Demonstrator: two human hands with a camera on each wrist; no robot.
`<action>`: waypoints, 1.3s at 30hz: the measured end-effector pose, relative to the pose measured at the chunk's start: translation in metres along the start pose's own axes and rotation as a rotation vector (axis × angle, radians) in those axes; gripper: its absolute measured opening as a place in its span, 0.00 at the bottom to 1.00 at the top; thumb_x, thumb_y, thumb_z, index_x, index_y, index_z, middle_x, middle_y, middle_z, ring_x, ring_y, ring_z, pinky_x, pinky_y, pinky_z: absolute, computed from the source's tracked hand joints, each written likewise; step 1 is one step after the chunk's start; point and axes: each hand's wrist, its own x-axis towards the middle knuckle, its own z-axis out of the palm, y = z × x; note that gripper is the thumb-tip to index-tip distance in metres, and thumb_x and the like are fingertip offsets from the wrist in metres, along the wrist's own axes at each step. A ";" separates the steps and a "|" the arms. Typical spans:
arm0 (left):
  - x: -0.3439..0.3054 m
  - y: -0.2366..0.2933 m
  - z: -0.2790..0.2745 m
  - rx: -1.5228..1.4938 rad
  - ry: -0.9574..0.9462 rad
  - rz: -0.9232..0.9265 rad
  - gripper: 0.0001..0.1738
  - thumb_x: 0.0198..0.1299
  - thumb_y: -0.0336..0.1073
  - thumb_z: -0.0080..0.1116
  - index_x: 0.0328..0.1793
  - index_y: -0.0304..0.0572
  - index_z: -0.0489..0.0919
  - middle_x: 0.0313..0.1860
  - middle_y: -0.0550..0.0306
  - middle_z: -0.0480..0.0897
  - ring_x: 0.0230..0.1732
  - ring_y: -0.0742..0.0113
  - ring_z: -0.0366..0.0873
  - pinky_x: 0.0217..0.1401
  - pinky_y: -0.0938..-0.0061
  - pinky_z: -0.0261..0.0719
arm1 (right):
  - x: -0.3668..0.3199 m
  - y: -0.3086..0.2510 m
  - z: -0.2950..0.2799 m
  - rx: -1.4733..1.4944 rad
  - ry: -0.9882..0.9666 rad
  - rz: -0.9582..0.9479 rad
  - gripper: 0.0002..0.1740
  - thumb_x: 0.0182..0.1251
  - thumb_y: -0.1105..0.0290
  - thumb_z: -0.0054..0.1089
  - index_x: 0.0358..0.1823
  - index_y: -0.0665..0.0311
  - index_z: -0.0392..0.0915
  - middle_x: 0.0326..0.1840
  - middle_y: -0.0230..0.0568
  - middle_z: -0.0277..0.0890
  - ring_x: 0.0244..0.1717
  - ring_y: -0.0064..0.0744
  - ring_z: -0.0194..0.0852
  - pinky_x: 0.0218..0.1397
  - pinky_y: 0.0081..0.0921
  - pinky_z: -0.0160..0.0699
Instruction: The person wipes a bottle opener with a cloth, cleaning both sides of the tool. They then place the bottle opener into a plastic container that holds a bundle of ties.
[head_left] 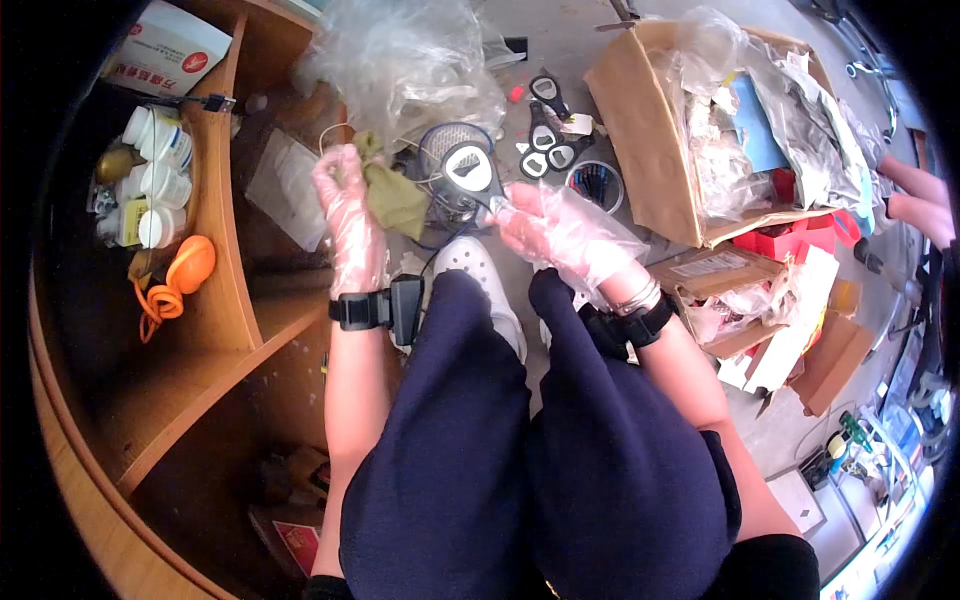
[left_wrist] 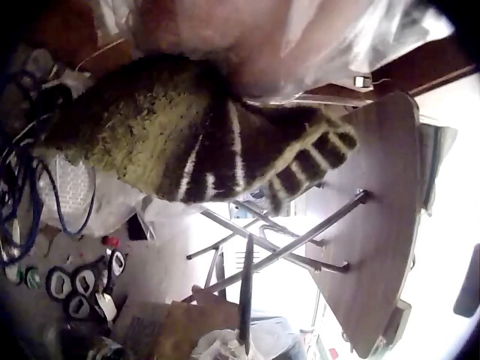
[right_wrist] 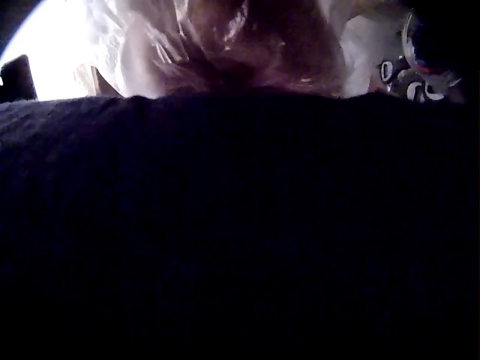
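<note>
In the head view my left hand (head_left: pixel 352 215), in a clear plastic glove, pinches an olive-green knitted piece (head_left: pixel 396 195) that hangs to its right. The left wrist view shows dark and pale stripes along one end of this knitted piece (left_wrist: pixel 161 131). My right hand (head_left: pixel 565 232), gloved the same way, holds the narrow end of a black paddle-shaped item (head_left: pixel 470 172) with a whitish oval face. In the right wrist view dark cloth covers most of the scene, and what the right hand (right_wrist: pixel 240 45) grips is hidden.
Several similar black items (head_left: pixel 550 140) lie on the floor beside a clear round container (head_left: pixel 595 187). Plastic bags (head_left: pixel 400 70) lie ahead. A cardboard box (head_left: pixel 640 130) stands right, with smaller opened boxes nearby. Wooden shelves (head_left: pixel 215 300) on the left hold white bottles (head_left: pixel 165 185) and an orange item (head_left: pixel 190 265).
</note>
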 end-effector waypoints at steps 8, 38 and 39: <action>-0.040 0.025 0.040 0.631 -0.483 0.437 0.06 0.53 0.27 0.66 0.37 0.45 0.85 0.42 0.57 0.82 0.47 0.65 0.77 0.55 0.72 0.74 | 0.000 -0.017 0.008 -0.018 -0.029 -0.043 0.13 0.74 0.61 0.50 0.49 0.62 0.74 0.32 0.28 0.74 0.31 0.16 0.68 0.36 0.15 0.67; -0.041 0.009 0.043 0.827 -0.376 0.379 0.08 0.54 0.30 0.65 0.39 0.39 0.79 0.37 0.52 0.81 0.42 0.56 0.79 0.47 0.67 0.76 | 0.002 -0.030 0.009 -0.801 0.286 -0.166 0.13 0.74 0.63 0.49 0.43 0.68 0.71 0.29 0.46 0.71 0.28 0.38 0.64 0.36 0.30 0.69; -0.041 0.008 0.044 0.883 -0.376 0.504 0.08 0.54 0.30 0.65 0.39 0.40 0.79 0.37 0.52 0.81 0.42 0.56 0.80 0.48 0.67 0.76 | 0.000 -0.033 0.011 -0.800 0.284 -0.165 0.13 0.74 0.63 0.49 0.43 0.68 0.71 0.29 0.46 0.71 0.28 0.38 0.64 0.36 0.30 0.69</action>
